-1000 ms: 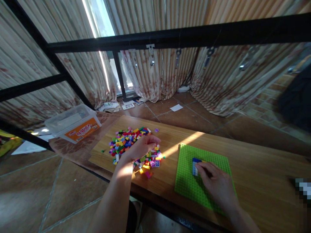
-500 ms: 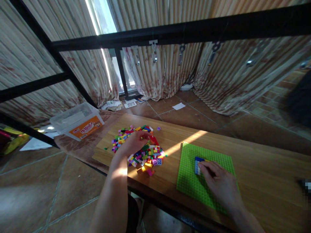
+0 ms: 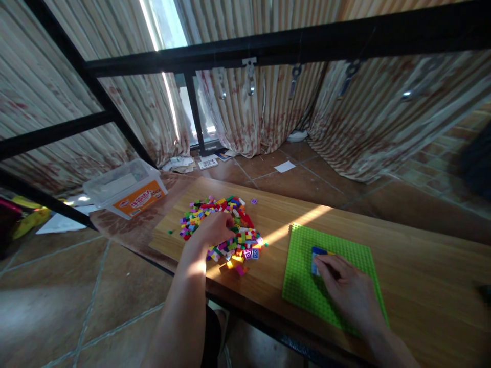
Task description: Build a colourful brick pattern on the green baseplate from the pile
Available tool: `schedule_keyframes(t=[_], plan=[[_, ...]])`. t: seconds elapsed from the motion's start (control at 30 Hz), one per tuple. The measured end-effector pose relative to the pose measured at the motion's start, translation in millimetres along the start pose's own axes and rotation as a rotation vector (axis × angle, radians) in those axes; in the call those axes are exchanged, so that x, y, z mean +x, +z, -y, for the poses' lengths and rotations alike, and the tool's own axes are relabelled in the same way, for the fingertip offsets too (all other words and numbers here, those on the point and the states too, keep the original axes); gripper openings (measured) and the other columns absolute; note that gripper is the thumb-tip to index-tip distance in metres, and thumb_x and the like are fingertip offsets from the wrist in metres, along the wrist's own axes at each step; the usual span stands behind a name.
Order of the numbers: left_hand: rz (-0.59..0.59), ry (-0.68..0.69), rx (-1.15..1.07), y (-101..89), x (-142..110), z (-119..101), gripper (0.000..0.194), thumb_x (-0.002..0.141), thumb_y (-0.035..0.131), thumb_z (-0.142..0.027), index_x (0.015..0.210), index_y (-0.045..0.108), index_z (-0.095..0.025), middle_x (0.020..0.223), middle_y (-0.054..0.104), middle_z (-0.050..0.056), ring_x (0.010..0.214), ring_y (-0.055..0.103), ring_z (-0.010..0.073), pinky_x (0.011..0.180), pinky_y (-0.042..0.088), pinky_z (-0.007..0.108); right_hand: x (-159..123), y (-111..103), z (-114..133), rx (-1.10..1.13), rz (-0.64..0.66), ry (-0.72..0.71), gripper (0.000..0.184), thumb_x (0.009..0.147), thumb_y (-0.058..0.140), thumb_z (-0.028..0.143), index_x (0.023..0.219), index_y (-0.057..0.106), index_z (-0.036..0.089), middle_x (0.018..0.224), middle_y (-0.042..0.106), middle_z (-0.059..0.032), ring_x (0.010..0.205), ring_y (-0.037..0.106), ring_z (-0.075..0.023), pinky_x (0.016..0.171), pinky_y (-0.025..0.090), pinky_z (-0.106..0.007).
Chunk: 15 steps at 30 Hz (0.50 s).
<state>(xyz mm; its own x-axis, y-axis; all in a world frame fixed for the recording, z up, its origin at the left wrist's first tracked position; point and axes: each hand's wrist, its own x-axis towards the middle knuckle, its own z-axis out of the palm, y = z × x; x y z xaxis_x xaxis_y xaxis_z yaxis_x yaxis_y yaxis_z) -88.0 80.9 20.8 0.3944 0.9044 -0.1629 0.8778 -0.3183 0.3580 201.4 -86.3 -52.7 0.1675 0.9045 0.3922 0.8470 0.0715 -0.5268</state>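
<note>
- Leftward over the loose bricks went the left hand [image 3: 218, 228] since the earliest frame, baring more red pieces at the pile's far right side; the right hand [image 3: 351, 283] stayed at its place on the baseplate.
- Blue bricks [image 3: 318, 251], dark blue on the far side and lighter blue on the near side, sat on the left half of the green baseplate [image 3: 303, 276], with a bit of yellow showing just beside the right hand.
- The right grip touched the lighter blue part, thumb and fingers drawn close together; whether it pinched or only pressed, one could not tell.
- The left grip was curled low over the middle of the brick pile [image 3: 245, 237]; its fingertips were hidden, so whether it had clenched on a brick could not be told.
- A purple brick [image 3: 254, 202] lay just beyond the pile, and a green brick [image 3: 170, 232] lay off its left side.
- Pile and baseplate rested apart on the wooden worktop [image 3: 422, 266], a strip of sunlight falling between them.
- Left of the wood, a clear tub [image 3: 128, 186] with an orange label stood on brown cloth [image 3: 115, 225].
- Beyond were a black frame [image 3: 230, 48], striped curtains [image 3: 261, 117] and a white paper [image 3: 285, 166] on the tiled floor [image 3: 126, 301].
</note>
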Motion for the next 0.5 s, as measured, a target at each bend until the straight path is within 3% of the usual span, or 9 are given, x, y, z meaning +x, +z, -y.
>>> schedule_keyframes(t=[0.23,0.5], plan=[[-0.030,0.059,0.003,0.4,3,4,0.012,0.076,0.059,-0.017,0.078,0.071,-0.018,0.081,0.073,0.005,0.076,0.065,0.0182,0.068,0.044,0.026,6,-13,8,0.004,-0.074,-0.005,0.025,0.093,0.052,0.039,0.086,0.069,0.023,0.084,0.071,-0.0018,0.076,0.068,-0.0167,0.069,0.051,-0.028],[0.048,0.049,0.032,-1.2,6,-1,0.017,0.071,0.068,-0.026,0.086,0.074,-0.020,0.084,0.074,0.004,0.081,0.066,0.0210,0.070,0.045,0.027,11,-28,2,-0.026,-0.166,0.063,0.023,0.092,0.054,0.035,0.084,0.070,0.020,0.081,0.071,-0.0025,0.069,0.064,-0.0150,0.067,0.049,-0.027]])
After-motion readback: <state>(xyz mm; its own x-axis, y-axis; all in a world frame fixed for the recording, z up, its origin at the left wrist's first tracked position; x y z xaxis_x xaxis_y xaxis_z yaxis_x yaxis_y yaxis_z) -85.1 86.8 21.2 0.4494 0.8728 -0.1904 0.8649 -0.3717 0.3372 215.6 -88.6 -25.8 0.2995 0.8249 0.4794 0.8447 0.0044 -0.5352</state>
